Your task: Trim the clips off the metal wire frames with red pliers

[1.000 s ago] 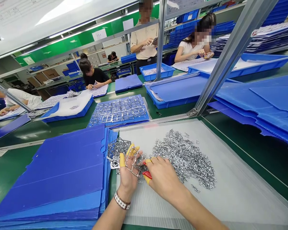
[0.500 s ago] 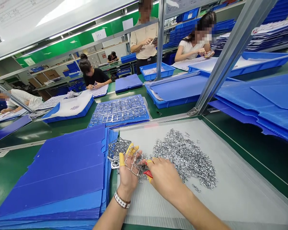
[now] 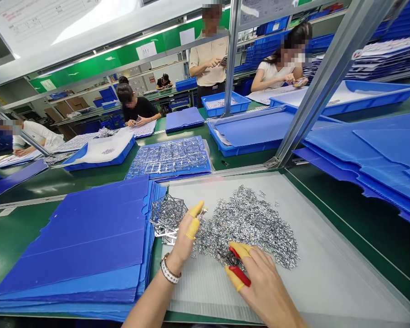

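Observation:
My left hand (image 3: pixel 185 237), with yellow finger cots and a beaded bracelet, reaches to the stack of metal lattice frames (image 3: pixel 166 215) at the mat's left edge; its fingers pinch something small and metallic that I cannot make out. My right hand (image 3: pixel 259 284), also in yellow cots, is closed around red-handled pliers (image 3: pixel 239 272), whose jaws point into the pile of small silver metal parts (image 3: pixel 248 225). The pile lies on a translucent white mat (image 3: pixel 328 273).
A stack of blue corrugated sheets (image 3: pixel 82 246) lies to the left, more blue sheets (image 3: pixel 379 150) to the right. A blue board with metal frames (image 3: pixel 171 157) and blue trays (image 3: pixel 256 130) sit beyond. A slanted metal post (image 3: pixel 314 86) rises ahead. Several people work at far tables.
My left hand no longer holds the wire frame and has turned toward the frame stack. My right hand with the pliers has pulled back toward me and to the right.

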Motion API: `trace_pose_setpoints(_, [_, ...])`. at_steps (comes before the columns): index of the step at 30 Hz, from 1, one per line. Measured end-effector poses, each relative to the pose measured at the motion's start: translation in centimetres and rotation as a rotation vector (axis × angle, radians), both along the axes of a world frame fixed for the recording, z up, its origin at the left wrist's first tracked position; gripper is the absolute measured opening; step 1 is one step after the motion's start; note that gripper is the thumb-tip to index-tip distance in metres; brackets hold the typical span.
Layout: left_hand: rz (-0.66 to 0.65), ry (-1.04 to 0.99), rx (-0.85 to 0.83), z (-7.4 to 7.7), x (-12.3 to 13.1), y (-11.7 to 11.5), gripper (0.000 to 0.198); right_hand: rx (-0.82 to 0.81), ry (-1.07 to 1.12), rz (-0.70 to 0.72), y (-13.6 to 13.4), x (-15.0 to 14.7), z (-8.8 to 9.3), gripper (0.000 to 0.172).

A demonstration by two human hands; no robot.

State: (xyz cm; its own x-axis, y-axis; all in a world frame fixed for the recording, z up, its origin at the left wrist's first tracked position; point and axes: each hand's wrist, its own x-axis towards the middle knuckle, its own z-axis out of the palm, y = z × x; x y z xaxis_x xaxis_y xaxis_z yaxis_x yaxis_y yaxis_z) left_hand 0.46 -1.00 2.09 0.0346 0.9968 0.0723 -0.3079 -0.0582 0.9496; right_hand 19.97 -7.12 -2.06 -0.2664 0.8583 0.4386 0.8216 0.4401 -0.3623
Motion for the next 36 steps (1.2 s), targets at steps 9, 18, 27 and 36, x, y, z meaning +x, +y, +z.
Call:
trace_pose_setpoints(9, [0.083,0.444,0.194,2.4,-2.8,1.7,0.047,0.159,-0.033,-0.07,0.1,3.4,-0.2,0.047])
trace_pose_setpoints(18, [0.062,1.436,0.232,2.8,-8.4,4.6,0.055,0.127,-0.27,-0.585,0.7,11.5,-2.5,0.066])
trace_pose_setpoints(27, [-0.025,1.416,0.116,1.2,-11.7,5.4,0.053,0.23,-0.254,-0.604,0.7,10.7,-1.4,0.067])
trace_pose_setpoints(36, [-0.056,1.304,-0.075,1.6,-15.0,10.1,0.076,-0.084,0.123,0.102,0.4,-1.8,0.4,0.037])
